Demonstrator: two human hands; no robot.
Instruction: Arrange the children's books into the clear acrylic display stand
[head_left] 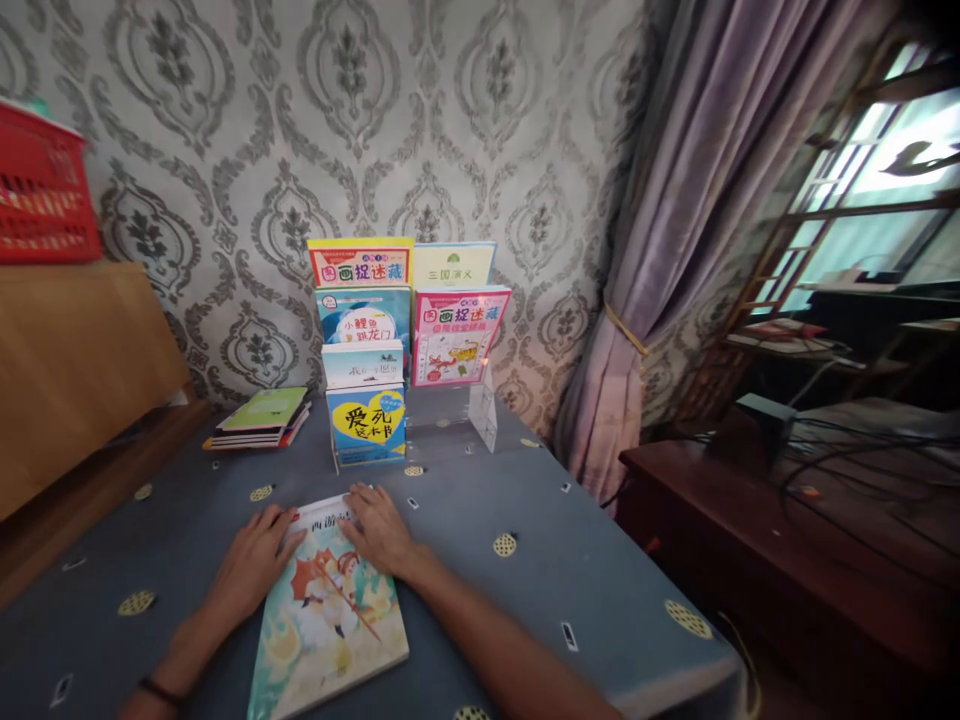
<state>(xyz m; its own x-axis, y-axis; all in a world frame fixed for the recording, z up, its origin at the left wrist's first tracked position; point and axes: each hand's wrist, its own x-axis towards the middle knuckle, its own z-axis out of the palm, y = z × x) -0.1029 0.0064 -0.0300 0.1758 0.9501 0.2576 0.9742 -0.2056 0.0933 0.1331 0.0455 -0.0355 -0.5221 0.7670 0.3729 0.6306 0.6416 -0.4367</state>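
A picture book (330, 610) with an illustrated cover and Chinese title lies face up on the table, its top pointing away from me. My left hand (256, 552) is closed on its upper left edge, thumb over the cover. At the upper right corner, my right hand (381, 532) grips the same book, fingers bent on the top edge and thumb on the cover. Beyond it, a clear stepped book stand (484, 415) holds several upright books, among them a blue book with a yellow heart (366, 425) and a pink book (459, 338).
A stack of books (262, 418) lies left of the stand. On the left stands a wooden cabinet (86, 370) with a red basket (45, 190) on top. A purple curtain (645, 260) and a dark red desk (697, 540) with cables are on the right.
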